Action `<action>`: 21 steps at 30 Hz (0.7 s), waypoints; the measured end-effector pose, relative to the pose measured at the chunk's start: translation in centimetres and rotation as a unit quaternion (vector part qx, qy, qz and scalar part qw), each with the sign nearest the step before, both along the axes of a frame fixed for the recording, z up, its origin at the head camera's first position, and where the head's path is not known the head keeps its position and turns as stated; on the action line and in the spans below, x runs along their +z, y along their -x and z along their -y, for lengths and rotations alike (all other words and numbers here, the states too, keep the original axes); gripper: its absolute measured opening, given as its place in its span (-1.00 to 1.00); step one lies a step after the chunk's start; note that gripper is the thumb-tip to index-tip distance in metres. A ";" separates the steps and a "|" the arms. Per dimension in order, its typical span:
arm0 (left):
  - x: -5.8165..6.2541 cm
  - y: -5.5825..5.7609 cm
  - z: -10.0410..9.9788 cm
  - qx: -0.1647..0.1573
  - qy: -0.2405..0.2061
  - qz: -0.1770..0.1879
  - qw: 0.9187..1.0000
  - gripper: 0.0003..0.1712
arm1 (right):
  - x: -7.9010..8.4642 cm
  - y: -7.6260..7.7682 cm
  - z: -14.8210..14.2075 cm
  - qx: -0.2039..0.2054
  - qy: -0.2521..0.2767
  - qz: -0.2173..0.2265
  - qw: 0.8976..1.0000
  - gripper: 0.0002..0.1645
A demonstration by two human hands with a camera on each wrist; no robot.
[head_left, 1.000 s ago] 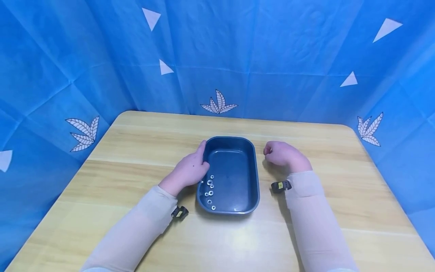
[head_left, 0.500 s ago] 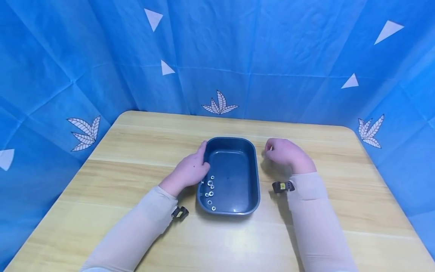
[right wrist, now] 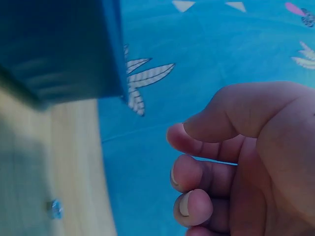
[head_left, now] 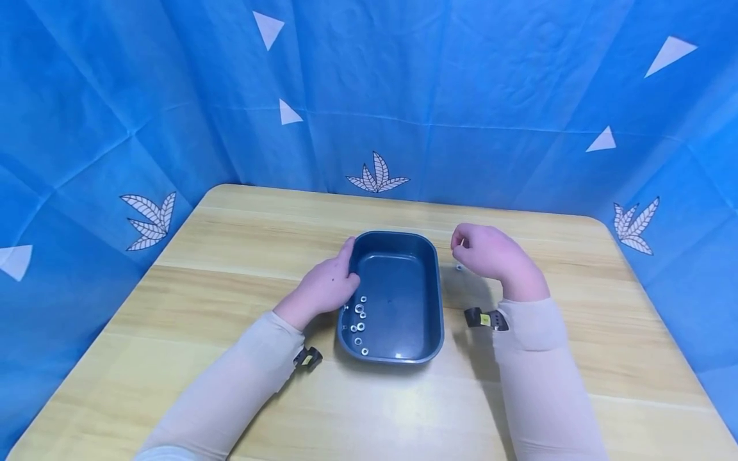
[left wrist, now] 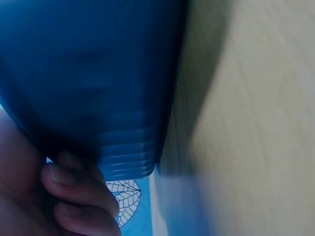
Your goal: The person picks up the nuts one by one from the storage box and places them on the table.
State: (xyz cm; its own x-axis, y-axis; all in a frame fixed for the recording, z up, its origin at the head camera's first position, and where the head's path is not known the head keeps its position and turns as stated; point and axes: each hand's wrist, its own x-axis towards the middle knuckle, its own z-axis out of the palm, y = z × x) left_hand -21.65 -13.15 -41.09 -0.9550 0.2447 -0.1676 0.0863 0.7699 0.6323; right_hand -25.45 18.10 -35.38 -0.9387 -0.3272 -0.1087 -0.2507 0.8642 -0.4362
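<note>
Right of frame centre, a metal nut (head_left: pixel 459 267) shows just below the nearer right hand (head_left: pixel 494 256), curled, nothing visibly held; left hand (head_left: pixel 320 287) grips the tray (head_left: pixel 400 294).

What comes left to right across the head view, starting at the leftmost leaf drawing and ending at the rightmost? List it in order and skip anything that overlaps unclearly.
Left leaf drawing, left hand, blue tray, right hand, right leaf drawing.
</note>
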 end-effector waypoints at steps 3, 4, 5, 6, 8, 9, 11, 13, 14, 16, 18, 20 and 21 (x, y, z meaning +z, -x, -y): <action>0.0 0.0 -0.1 0.000 0.001 0.001 1.000 -0.10 | 0.7 -0.6 0.3 0.000 0.006 -0.016 1.000 -0.80; 0.0 0.0 -0.1 -0.001 0.000 0.002 1.000 -0.10 | 0.9 -0.8 0.5 0.001 0.007 -0.021 1.000 -0.81; -0.1 0.0 -0.1 -0.001 -0.001 0.002 1.000 -0.10 | 1.2 -1.0 0.7 0.002 0.006 -0.028 1.000 -0.81; -0.1 0.0 -0.1 -0.001 -0.001 0.000 1.000 -0.10 | 1.4 -1.2 0.9 0.004 0.007 -0.034 0.999 -0.81; -0.1 0.0 -0.1 -0.001 -0.001 -0.001 1.000 -0.10 | 2.0 -1.6 1.6 0.011 0.011 -0.046 0.999 -0.81; -0.1 0.0 -0.1 0.000 -0.002 -0.001 1.000 -0.09 | 2.3 -1.7 2.0 0.014 0.014 -0.054 0.998 -0.82; -0.1 0.0 -0.1 0.000 -0.002 0.000 1.000 -0.09 | 2.8 -2.1 2.8 0.018 0.026 -0.067 0.997 -0.83; -0.2 0.0 -0.2 0.000 -0.003 0.000 1.000 -0.09 | 3.2 -2.5 3.8 0.023 0.041 -0.081 0.996 -0.84; -0.2 0.1 -0.2 0.000 -0.002 0.001 1.000 -0.09 | 3.4 -2.7 4.2 0.024 0.048 -0.090 0.995 -0.85; -0.3 0.1 -0.2 -0.001 -0.002 0.001 1.000 -0.09 | 3.6 -3.0 5.2 0.030 0.061 -0.104 0.992 -0.87; -0.3 0.1 -0.2 0.000 -0.002 0.002 1.000 -0.09 | 3.7 -3.3 6.2 0.039 0.070 -0.117 0.990 -0.89; -0.3 0.2 -0.2 0.001 0.000 0.001 1.000 -0.10 | 3.6 -3.4 7.1 0.055 0.076 -0.129 0.987 -0.90; -0.3 0.2 -0.2 0.001 0.001 0.002 1.000 -0.10 | 3.5 -3.4 7.5 0.066 0.078 -0.133 0.986 -0.90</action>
State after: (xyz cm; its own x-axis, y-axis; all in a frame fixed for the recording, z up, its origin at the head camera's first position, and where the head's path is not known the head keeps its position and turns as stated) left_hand -21.88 -12.96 -41.39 -0.9550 0.2419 -0.1715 0.0818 0.7709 0.6317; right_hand -22.04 10.63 -31.86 -0.8752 -0.4416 0.1976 -0.4803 0.7439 -0.4647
